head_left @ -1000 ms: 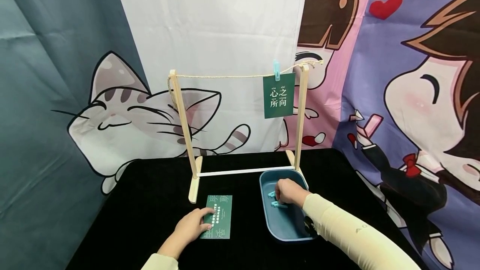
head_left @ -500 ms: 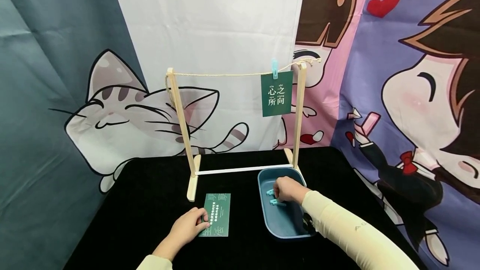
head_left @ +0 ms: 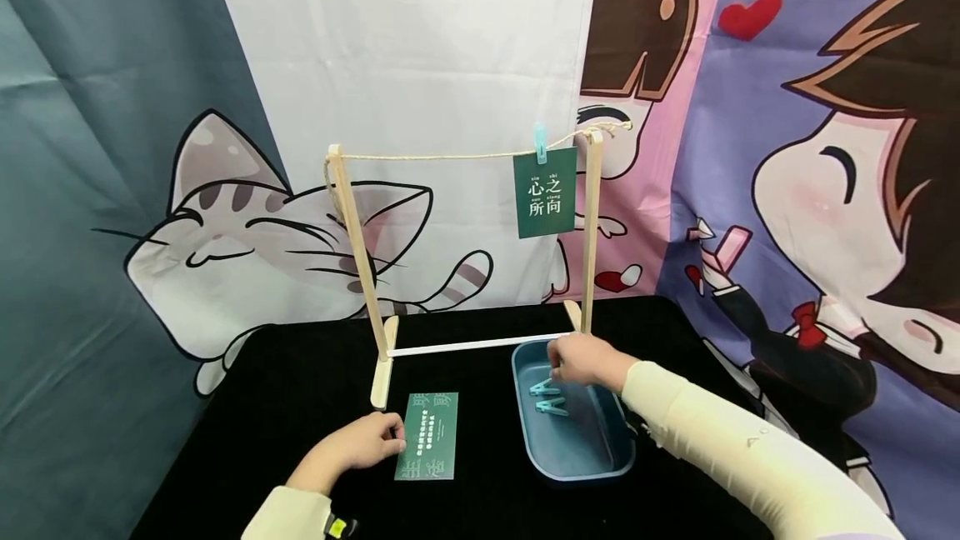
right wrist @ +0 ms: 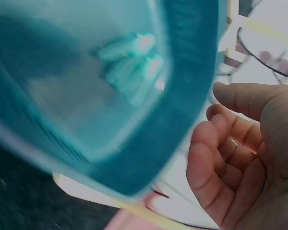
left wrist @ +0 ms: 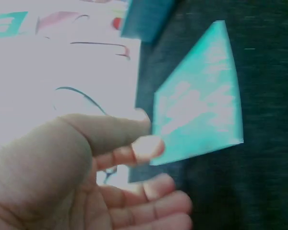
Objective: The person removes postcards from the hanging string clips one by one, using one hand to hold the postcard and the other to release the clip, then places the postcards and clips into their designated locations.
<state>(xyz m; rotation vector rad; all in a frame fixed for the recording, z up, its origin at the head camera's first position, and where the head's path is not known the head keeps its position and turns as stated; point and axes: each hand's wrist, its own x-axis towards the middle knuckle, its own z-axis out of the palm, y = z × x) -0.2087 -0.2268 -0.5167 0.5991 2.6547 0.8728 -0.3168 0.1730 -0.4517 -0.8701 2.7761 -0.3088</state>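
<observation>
A green printed card (head_left: 442,432) lies on the black cloth, and my left hand (head_left: 363,442) is at its left edge. In the left wrist view the thumb and fingers are loosely bent beside the card (left wrist: 201,91), holding nothing. My right hand (head_left: 585,359) is over the far part of a blue plastic bin (head_left: 581,452). Light-blue clothespins (head_left: 549,402) lie together inside the bin. Seen from the right wrist, that hand's fingers (right wrist: 204,153) curl loosely beside the bin wall, with no object between thumb and fingertips.
Behind the card stands a wooden frame (head_left: 358,261) with a string (head_left: 435,157) across its top. A clothespin (head_left: 540,146) holds another green card (head_left: 546,207) on the string near the right post. A cartoon-printed curtain (head_left: 450,40) hangs at the back.
My left hand has drawn back leftward off the card to its edge. My right hand has lifted away from the clothespins toward the bin's far side, uncovering them. The head view has shifted slightly.
</observation>
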